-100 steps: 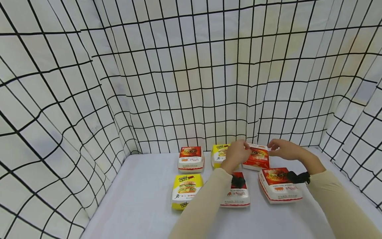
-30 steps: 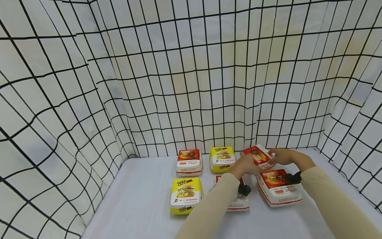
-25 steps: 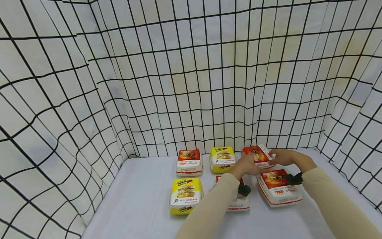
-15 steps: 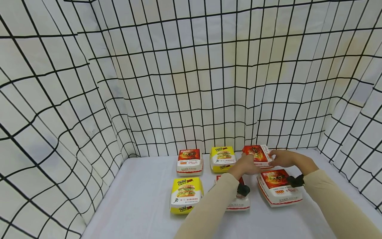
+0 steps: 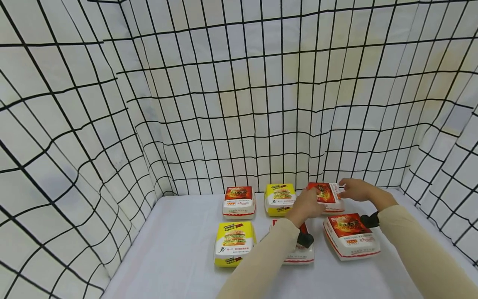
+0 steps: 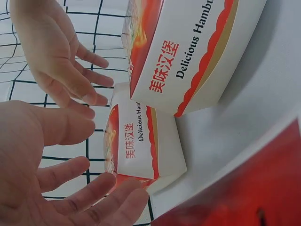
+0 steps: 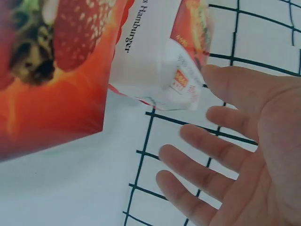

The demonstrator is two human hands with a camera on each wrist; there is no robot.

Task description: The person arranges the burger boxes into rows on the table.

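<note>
A red-and-white hamburger box (image 5: 328, 203) stands at the back right of the table, its white printed side to the right. My left hand (image 5: 308, 203) is at its left side; in the left wrist view the left hand's fingers (image 6: 70, 169) are extended beside the box (image 6: 136, 141), overlapping its edge. At the far right corner is my right hand (image 5: 358, 190). Its fingers (image 7: 207, 146) are spread, with the thumb close to the box (image 7: 160, 61) in the right wrist view. Another red-and-white hamburger box (image 5: 351, 238) sits just in front, below my right wrist.
A red-topped box (image 5: 298, 258) lies partly hidden under my left forearm. Two yellow hamburger boxes (image 5: 234, 245) (image 5: 280, 199) and a red-and-white one (image 5: 240, 203) stand to the left on the white table (image 5: 164, 249). Black-lined white cloth (image 5: 231, 104) walls the table.
Between my hands, the back right box has turned clockwise, its white side swinging from the far side to the right. My right hand has since lifted slightly away from it.
</note>
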